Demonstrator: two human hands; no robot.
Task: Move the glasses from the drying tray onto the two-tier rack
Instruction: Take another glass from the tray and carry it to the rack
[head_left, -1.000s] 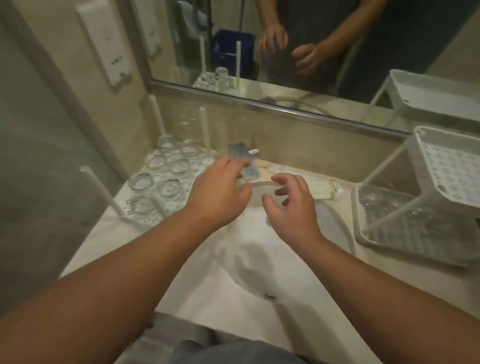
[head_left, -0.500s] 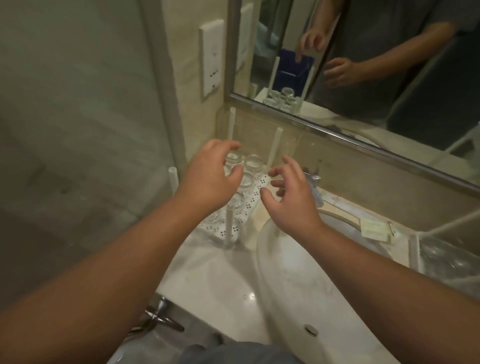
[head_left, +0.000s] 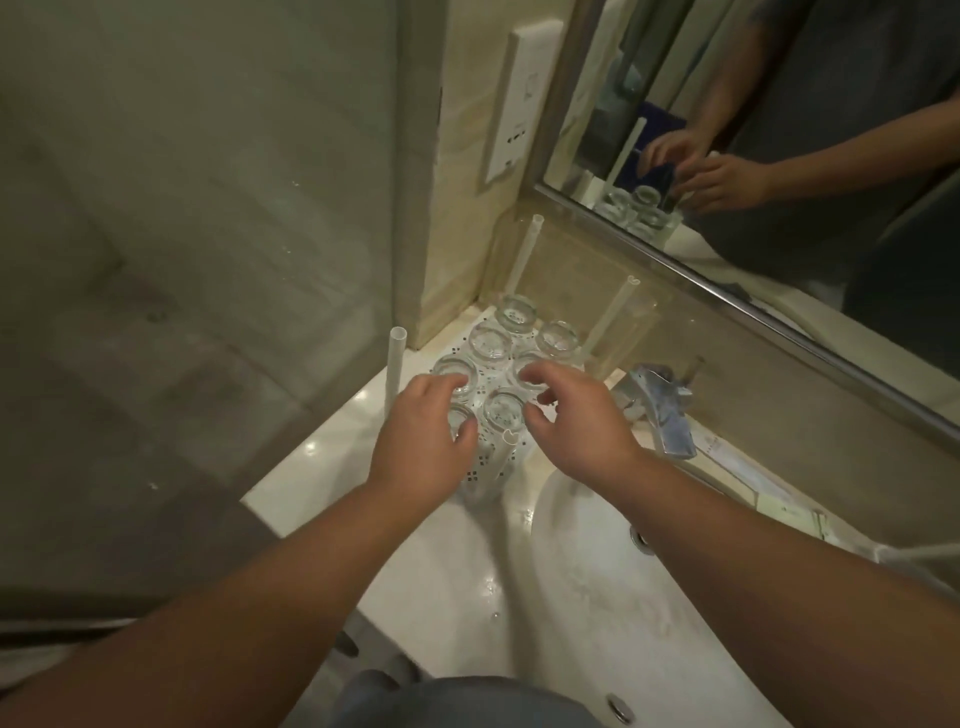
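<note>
The drying tray (head_left: 480, 470) sits in the far left corner of the white surface (head_left: 332, 467), hemmed in by a glass partition (head_left: 208, 260) on its left and the low beige back wall on its far side. Four upright white posts stand at its corners — the near-left post (head_left: 393, 364) rises just beside the left hand (head_left: 423, 447), and the near-right post (head_left: 506, 452) stands between the two hands. Open room lies only toward the viewer and to the right, over the sink basin (head_left: 623, 597).

The glasses (head_left: 491, 343) are clear, round and short, packed in two rows on the perforated tray, most of them touching their neighbours. Their bottoms or mouths — I cannot tell which — face up.

The left hand hangs over the near-left glass (head_left: 460, 418), its grip curled with thumb and fingers at the rim; whether it has closed on the glass cannot be told. The right hand (head_left: 576, 421) hovers over the right row, its grip wide, fingers spread and bent above a glass (head_left: 527, 371) without clearly touching it.

A chrome faucet (head_left: 660, 410) stands just right of the tray, close to the right wrist. A mirror (head_left: 779, 156) runs along the back wall, and a white wall socket panel (head_left: 519, 104) is fixed left of it. A corner of a white rack (head_left: 914, 561) shows at the right edge.
</note>
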